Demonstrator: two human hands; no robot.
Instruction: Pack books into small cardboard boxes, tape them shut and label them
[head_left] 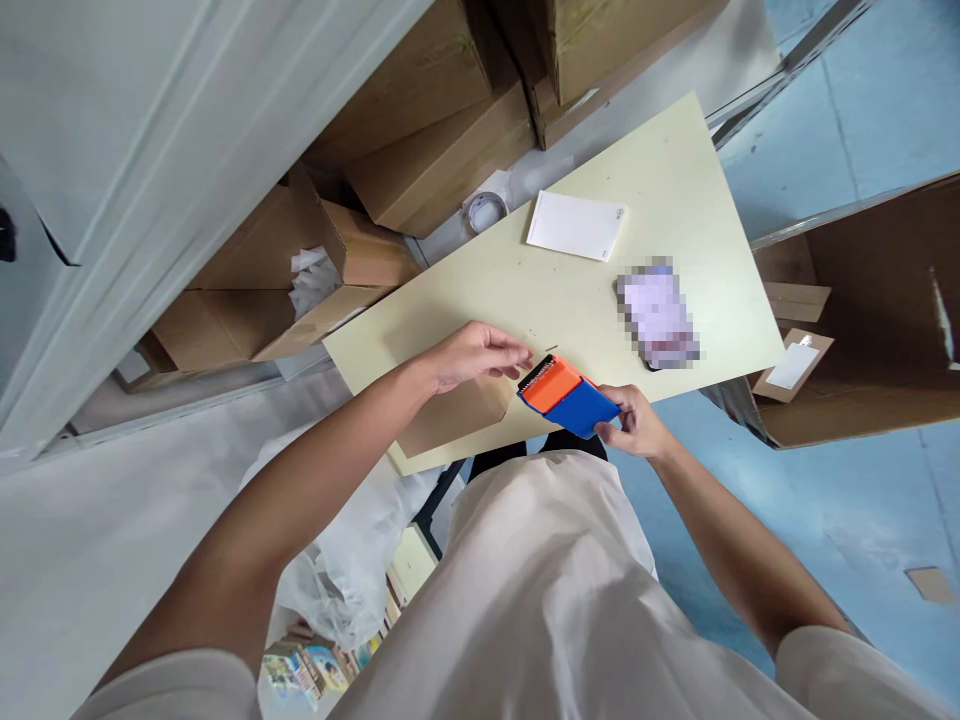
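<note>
My right hand [632, 421] grips a small orange-and-blue spiral notepad [568, 396] at its blue end, thumb on the near side and fingers behind. The pad is tilted above the table's near edge, and its far end shows a black toothed strip like a spiral binding. Close to that black end is my left hand [484, 358], palm turned inward. Its fingers are loosely bent and apart, with nothing visible in them. Whether its fingertips touch the pad is unclear. Below the left hand, a flat brown piece of cardboard [454, 415] lies on the cream table [465, 300].
A white pad [576, 225] and a blurred-out phone-like device [658, 315] lie on the table. A tape roll [486, 212] sits beyond its far edge. Open cardboard boxes [442, 150] line the back; a large carton [885, 320] stands right. Books [315, 665] and plastic wrap [337, 560] are lower left.
</note>
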